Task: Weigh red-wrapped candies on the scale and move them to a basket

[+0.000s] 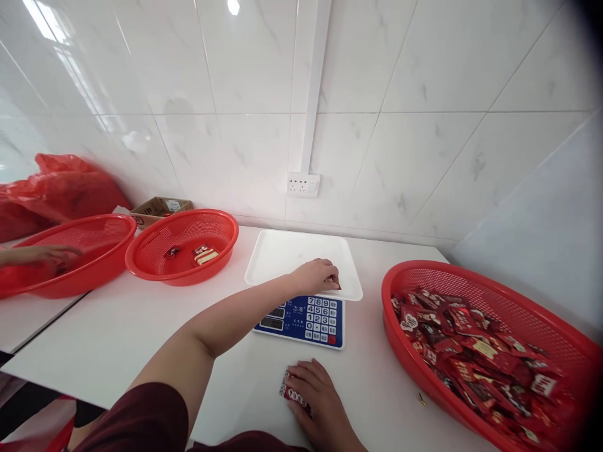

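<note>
My left hand point(316, 276) reaches over the white tray point(277, 251) of a weighing scale, its fingers closed round a small red snack packet point(335, 284). Below the tray shows the scale's blue keypad panel point(296, 319), partly covered by my left forearm. Nearer to me, my right hand point(318, 402) is curled over a red and white snack packet point(294, 393) at the white table top. To the right, a red plastic basket point(400, 276) holds many red snack packets point(471, 345).
Another red basket point(183, 276) at the left holds a few packets. Further left, a co-worker's hand point(51, 253) is inside a red basket point(106, 251). Behind stand a cardboard box point(146, 216) and red plastic bags point(70, 188). A tiny scrap point(421, 398) lies beside the right basket.
</note>
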{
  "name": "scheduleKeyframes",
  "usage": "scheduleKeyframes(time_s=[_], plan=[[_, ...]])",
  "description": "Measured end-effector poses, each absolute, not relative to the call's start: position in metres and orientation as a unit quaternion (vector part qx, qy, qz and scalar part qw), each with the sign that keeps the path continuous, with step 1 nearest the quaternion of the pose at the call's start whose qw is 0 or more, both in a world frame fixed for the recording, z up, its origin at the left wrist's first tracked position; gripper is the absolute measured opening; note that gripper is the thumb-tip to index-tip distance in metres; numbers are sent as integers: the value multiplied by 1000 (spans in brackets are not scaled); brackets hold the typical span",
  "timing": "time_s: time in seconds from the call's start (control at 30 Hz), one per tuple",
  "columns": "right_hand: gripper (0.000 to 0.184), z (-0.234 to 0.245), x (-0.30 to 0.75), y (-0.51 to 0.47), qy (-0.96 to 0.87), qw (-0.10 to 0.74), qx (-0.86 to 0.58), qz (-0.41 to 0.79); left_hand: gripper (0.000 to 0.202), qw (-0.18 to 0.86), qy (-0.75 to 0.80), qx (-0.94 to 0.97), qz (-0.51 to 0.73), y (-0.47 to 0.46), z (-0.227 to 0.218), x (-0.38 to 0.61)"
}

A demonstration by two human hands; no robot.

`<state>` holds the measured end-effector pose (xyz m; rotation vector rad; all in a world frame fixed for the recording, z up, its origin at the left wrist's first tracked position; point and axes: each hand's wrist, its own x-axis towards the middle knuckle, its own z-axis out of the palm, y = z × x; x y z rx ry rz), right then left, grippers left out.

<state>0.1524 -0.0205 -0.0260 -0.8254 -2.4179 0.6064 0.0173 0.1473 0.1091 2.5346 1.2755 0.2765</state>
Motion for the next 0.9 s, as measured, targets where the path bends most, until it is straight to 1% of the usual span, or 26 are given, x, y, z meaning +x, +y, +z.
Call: scheduleKeyframes(time_s=[0.13,0.17,0.23,0.4,0.43,0.53,0.67,0.77,0.9], plan=[[28,-25,152,-21,-891,244,-310,226,33,109,427,896,54,147,111,16],[28,-25,152,-21,-891,243,-310,227,34,97,417,903,40,146,111,15],[28,-25,152,-21,-890,244,-309,229,28,81,403,911,36,145,109,13],[29,-23,153,-21,-892,234,-311,229,14,68,418,901,93,148,103,3],[29,-23,153,-21,-893,229,-312,230,14,64,425,897,102,150,101,1],[29,-23,153,-21,-893,225,-313,234,28,52,457,879,125,153,100,-7],[28,-27,154,-21,-891,240,-310,230,39,41,475,860,183,142,107,-25],[29,-31,154,-20,-892,256,-300,221,40,21,499,830,247,125,118,-56],[28,-34,154,-19,-892,271,-292,213,38,-37,649,712,266,107,137,-124]])
